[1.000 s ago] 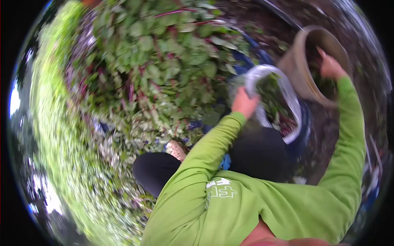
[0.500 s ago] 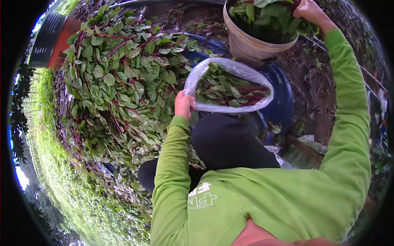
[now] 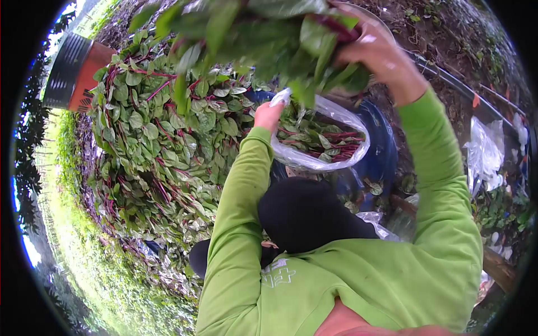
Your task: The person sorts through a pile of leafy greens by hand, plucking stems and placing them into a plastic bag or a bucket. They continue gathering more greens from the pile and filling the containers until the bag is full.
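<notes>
My right hand (image 3: pixel 375 53) grips a large bunch of leafy greens (image 3: pixel 269 42) with dark red stems, blurred, above the bag and in front of the bucket. Pinched in my left hand (image 3: pixel 269 116) is the left rim of a clear plastic bag (image 3: pixel 358 126). The bag's mouth faces up, and more greens with red stems (image 3: pixel 336 140) lie inside it. A wide pile of the same greens (image 3: pixel 162 134) spreads to the left of the bag.
A black and orange container (image 3: pixel 78 73) stands at the upper left. Blue plastic (image 3: pixel 381 145) lies under and right of the bag. Clear plastic (image 3: pixel 485 151) hangs by a rail at the right. Wet soil (image 3: pixel 431 117) shows between. The bucket's rim (image 3: pixel 386 31) is mostly hidden.
My right hand has moved left and toward me, lifting the bunch out of the bucket. My left hand has shifted slightly right and up with the bag rim.
</notes>
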The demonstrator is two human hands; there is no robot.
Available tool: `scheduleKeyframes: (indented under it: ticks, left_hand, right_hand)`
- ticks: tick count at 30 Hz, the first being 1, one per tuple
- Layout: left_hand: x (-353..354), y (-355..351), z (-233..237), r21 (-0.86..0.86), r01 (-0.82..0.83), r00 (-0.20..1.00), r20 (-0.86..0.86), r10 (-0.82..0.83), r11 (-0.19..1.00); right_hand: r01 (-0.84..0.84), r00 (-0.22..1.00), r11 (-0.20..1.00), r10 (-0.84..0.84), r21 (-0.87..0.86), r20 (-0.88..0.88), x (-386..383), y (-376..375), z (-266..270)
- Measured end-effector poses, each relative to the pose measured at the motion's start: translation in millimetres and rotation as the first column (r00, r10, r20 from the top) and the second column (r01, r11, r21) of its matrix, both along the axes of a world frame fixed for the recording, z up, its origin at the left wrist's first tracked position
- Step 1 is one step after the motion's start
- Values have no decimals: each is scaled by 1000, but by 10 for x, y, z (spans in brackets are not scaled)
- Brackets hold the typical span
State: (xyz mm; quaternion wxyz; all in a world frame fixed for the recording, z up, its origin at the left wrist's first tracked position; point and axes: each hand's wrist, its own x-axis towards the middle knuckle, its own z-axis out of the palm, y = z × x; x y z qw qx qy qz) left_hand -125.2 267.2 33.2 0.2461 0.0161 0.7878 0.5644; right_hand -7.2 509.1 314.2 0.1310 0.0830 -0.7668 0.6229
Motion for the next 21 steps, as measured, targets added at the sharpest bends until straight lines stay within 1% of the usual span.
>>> scheduleKeyframes:
  ticks: [1, 2, 3, 4, 5, 6, 7, 8, 9, 10, 11, 13, 14, 15, 16, 17, 18, 19, 20, 21]
  left_hand:
    - [-54, -28, -71, 179, -97, 975, 214, 57, 979]
    - [222, -31, 459, 298, -301, 913, 365, 183, 906]
    - [247, -92, 547, 361, -350, 886, 429, 179, 864]
    - [198, -175, 501, 416, -344, 886, 440, 145, 842]
    - [129, -269, 417, 472, -320, 895, 435, 98, 822]
    - [71, -331, 321, 520, -299, 901, 430, 57, 800]
    - [86, -399, 247, 550, -270, 909, 416, 22, 790]
    - [75, -455, 132, 583, -250, 912, 411, -15, 773]
    - [95, -474, 26, 602, -243, 907, 419, -41, 761]
    - [145, -488, -76, 623, -243, 902, 426, -62, 744]
    - [249, -512, -204, 645, -247, 896, 436, -84, 723]
    - [288, -494, -431, 674, -239, 894, 435, -113, 699]
    - [242, -469, -498, 686, -227, 896, 425, -128, 691]
    - [165, -462, -502, 703, -204, 899, 409, -153, 681]
    - [66, -469, -471, 714, -165, 911, 375, -173, 681]
    - [-33, -471, -428, 728, -122, 920, 337, -198, 674]
    - [-92, -484, -331, 741, -74, 929, 295, -224, 668]
    - [-104, -495, -249, 760, -27, 930, 258, -263, 649]
    - [9, -449, 154, 605, -19, 958, 240, -159, 796]
    - [-9, -506, 123, 547, -68, 922, 354, -158, 834]
  right_hand:
    - [-58, 997, 996, 61, -67, 41, -15, -119, -153]
    - [-114, 989, 984, 125, -138, 77, -25, -214, -309]
    - [-170, 973, 957, 202, -237, 116, -15, -292, -477]
    - [-215, 963, 968, 232, -129, 134, -59, -290, -697]
    - [-332, 918, 918, 368, -217, 149, -91, -257, -956]
    - [-427, 856, 882, 466, -202, 224, -142, -200, -1256]
    - [-452, 834, 877, 481, -164, 270, -120, -166, -1481]
    - [-490, 739, 821, 569, -292, 360, -96, -120, -1706]
    - [-526, 683, 797, 604, -298, 411, -78, -46, -1980]
    - [-550, 583, 787, 601, -279, 547, -44, 54, -2131]
    - [-677, 625, 736, 578, -4, 525, -39, 191, -2334]
    - [-700, 590, 707, 493, 101, 640, 8, 445, -2770]
    - [-616, 481, 785, 436, -60, 761, 23, 560, -2992]
    - [-492, 342, 848, 395, -196, 853, 19, 633, -3108]
    - [-299, 399, 923, 350, -241, 847, 75, 657, -3034]
    - [-92, 442, 955, 292, -281, 848, 161, 658, -2798]
    - [119, 475, 943, 221, -311, 852, 220, 675, -2685]
    - [213, 426, 932, 182, -294, 886, 307, 728, -2800]
    - [302, 370, 913, 152, -273, 917, 405, 786, -2958]
    - [379, 317, 893, 122, -244, 940, 467, 816, -3060]
